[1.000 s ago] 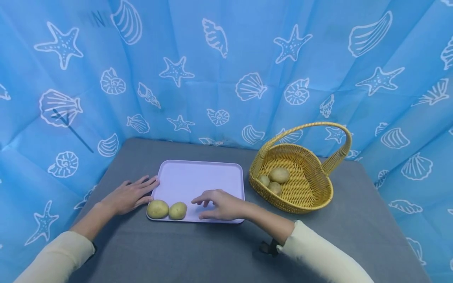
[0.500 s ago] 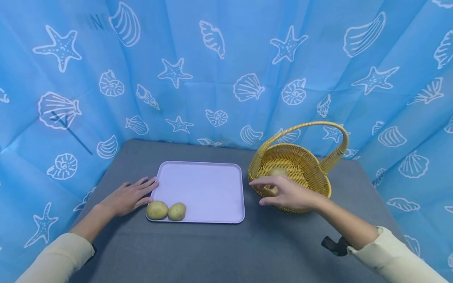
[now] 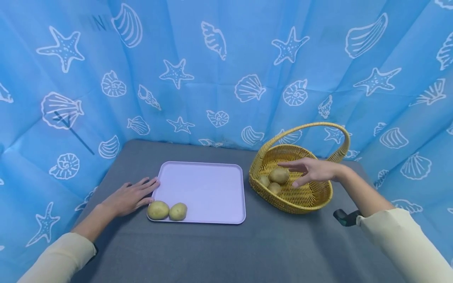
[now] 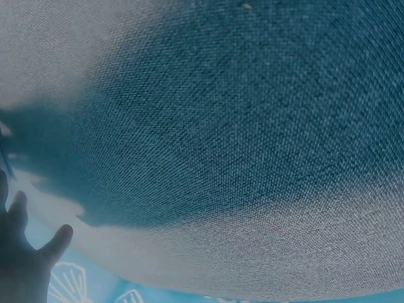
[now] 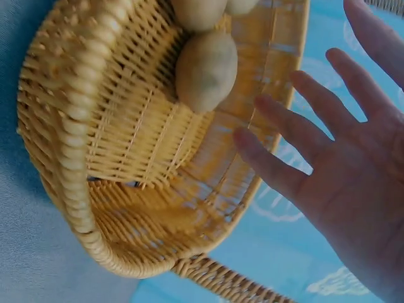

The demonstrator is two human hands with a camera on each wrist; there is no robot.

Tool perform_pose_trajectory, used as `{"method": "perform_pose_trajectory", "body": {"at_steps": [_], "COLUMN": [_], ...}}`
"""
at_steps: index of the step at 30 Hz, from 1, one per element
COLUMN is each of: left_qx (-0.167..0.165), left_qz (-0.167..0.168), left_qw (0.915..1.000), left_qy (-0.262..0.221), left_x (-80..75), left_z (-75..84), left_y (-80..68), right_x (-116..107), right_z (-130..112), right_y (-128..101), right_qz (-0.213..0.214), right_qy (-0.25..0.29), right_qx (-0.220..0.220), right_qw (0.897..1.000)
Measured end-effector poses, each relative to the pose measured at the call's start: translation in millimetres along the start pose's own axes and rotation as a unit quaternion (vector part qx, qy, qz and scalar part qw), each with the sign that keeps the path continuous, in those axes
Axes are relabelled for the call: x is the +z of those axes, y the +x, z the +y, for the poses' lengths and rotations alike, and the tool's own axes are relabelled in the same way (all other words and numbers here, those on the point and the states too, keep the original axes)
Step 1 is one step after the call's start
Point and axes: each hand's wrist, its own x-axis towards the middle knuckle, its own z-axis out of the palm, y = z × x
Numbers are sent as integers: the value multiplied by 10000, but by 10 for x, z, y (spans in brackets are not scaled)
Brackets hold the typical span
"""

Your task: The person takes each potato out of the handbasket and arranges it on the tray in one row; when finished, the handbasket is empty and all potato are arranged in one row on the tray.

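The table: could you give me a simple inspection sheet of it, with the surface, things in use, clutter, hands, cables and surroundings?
Surface: table covered in grey cloth.
Things in use: tray with two potatoes along its near edge, towards the left corner; basket with three potatoes inside.
Clutter: nothing seen.
Hands: left hand has fingers at the tray's left edge; right hand is above the basket, holding nothing.
Cables: nothing seen.
Surroundings: blue curtain with white shells and starfish.
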Motion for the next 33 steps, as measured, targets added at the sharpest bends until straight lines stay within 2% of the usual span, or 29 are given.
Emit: {"method": "perform_pose_trajectory", "body": {"at_steps": [2,6,16,19,22,27,33], "left_qx": [-7,-21,-53,-34,-33,-41,-58], "left_qz": [-1,7,24,27,24,23,11], "left_qw": [10000,10000,10000,10000,10000,10000,10000], "left_qy": [-9,-28,-13,-22,-14,-16,-43], "left_x": [2,-9,-15,-16,-11,-8,-14], "left_z": [7,30,31,31,24,18,28], "left_y": [-2,-9,-8,-7,-4,-4,-4], "right_x": [-56,-125,-193,-207,-211,-214,-214], "right_z": [69,154,259,305,345,389,451], "right_y": [19,81,223,250,280,343,425], "right_qz": [-13,17,-34,-217,-252,-179,-343], "right_qy": [219,481,404,640,1068,1467,1699], "right_qx": [230,416,866,1120,1457,1669,1757], "right_qw": [9995,9980,9954,9914,9832,9748,9691]}}
